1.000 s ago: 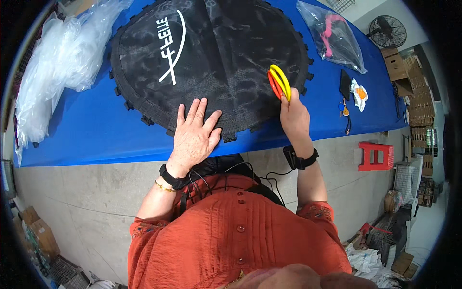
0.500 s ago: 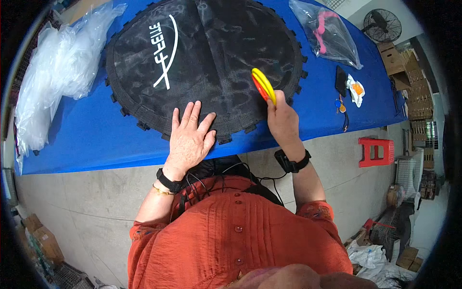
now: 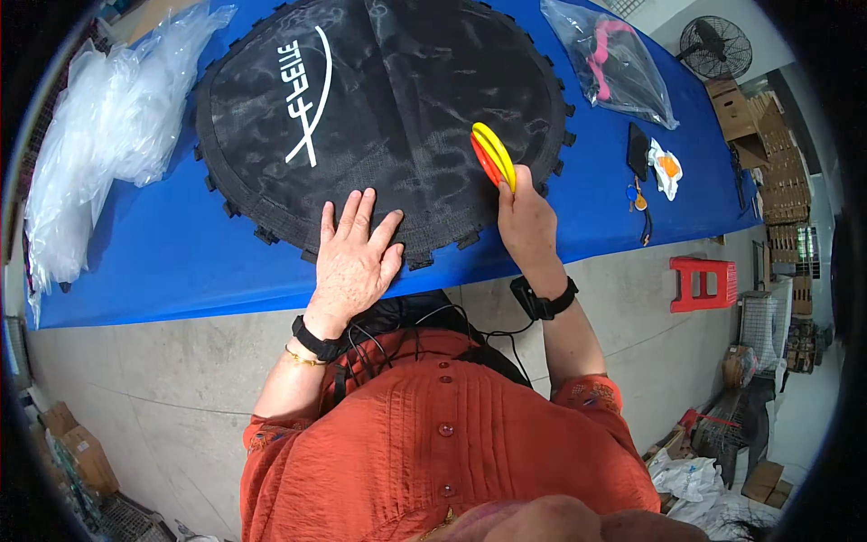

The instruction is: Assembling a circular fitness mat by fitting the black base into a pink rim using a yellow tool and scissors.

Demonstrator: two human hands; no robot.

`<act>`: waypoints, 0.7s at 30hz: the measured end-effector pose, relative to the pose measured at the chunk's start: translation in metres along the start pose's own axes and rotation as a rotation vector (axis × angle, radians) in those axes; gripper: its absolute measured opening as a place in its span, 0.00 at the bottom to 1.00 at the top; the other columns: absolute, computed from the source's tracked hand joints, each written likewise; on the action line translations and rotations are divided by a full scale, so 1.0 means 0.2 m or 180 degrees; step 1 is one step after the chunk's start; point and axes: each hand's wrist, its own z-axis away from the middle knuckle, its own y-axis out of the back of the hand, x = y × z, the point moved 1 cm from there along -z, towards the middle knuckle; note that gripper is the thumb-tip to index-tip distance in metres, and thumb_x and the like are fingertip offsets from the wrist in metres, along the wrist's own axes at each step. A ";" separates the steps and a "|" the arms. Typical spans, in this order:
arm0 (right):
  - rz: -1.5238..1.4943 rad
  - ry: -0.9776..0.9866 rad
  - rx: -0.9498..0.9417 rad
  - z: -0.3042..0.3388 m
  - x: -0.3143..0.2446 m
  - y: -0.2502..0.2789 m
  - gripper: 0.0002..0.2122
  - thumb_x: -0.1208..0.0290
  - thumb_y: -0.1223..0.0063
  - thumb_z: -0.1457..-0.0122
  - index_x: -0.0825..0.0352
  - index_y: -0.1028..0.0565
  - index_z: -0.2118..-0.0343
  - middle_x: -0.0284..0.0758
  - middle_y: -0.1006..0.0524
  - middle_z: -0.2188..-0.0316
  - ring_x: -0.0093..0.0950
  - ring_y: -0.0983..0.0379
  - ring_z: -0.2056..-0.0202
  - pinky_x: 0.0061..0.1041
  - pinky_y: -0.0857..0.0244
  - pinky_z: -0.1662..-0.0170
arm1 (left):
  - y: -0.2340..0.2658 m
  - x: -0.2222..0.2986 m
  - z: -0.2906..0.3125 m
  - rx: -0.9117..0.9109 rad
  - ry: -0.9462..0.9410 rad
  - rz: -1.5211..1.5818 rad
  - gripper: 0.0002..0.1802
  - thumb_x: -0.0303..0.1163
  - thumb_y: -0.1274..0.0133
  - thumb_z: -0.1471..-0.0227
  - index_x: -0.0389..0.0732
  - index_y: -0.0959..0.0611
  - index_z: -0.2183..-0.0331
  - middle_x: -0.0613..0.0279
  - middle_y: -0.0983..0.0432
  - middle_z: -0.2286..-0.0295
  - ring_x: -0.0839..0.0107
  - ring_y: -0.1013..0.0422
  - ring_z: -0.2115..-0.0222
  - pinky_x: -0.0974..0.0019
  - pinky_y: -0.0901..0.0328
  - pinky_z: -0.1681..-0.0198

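A round black mesh mat [image 3: 470,81], shaped like a trampoline mat with tabs around its rim and a white print, lies flat on the blue-covered table [image 3: 181,271]. My left hand [image 3: 352,266] rests palm down on the mat's near edge, fingers spread. Closed around a thin yellow-and-red looped thing [image 3: 498,155], my right hand [image 3: 528,221] is over the mat's near right edge. The loops point up and away from the fist. Their lower end is hidden in my fingers, so I cannot tell its exact kind.
Clear plastic bags [image 3: 108,144] are heaped at the left. At the far right are a bag with a pink item [image 3: 614,63], a black phone-like object [image 3: 638,149], a tissue with something orange [image 3: 666,170] and keys [image 3: 637,194]. A red stool [image 3: 703,284] stands on the floor.
My right hand has shifted very slightly, and the yellow-and-red loops look a little more spread. The left hand stays on the mat.
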 end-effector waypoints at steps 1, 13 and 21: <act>-0.0022 -0.0007 0.0045 -0.01 -0.01 0.00 0.07 0.68 0.51 0.26 0.62 0.32 0.51 0.49 0.18 0.70 0.52 0.18 0.66 0.50 0.26 0.66 | 0.00 -0.01 0.00 0.0022 0.0002 0.0004 0.26 0.46 0.48 0.34 0.50 0.20 0.38 0.41 0.36 0.32 0.46 0.43 0.30 0.33 0.53 0.27; -0.0294 0.0229 -0.0105 0.08 -0.08 -0.01 0.07 0.68 0.49 0.27 0.61 0.32 0.52 0.47 0.19 0.72 0.53 0.20 0.69 0.52 0.28 0.68 | 0.00 0.01 0.00 -0.0032 0.0029 0.0012 0.26 0.46 0.48 0.34 0.51 0.21 0.38 0.42 0.37 0.32 0.46 0.43 0.29 0.34 0.54 0.26; -0.0331 0.0553 -0.0041 0.09 -0.16 -0.03 0.07 0.70 0.46 0.29 0.61 0.31 0.53 0.45 0.19 0.71 0.51 0.19 0.70 0.48 0.28 0.70 | -0.01 -0.01 0.00 0.0070 0.0019 0.0009 0.27 0.46 0.46 0.37 0.51 0.19 0.39 0.41 0.34 0.33 0.46 0.41 0.30 0.33 0.54 0.26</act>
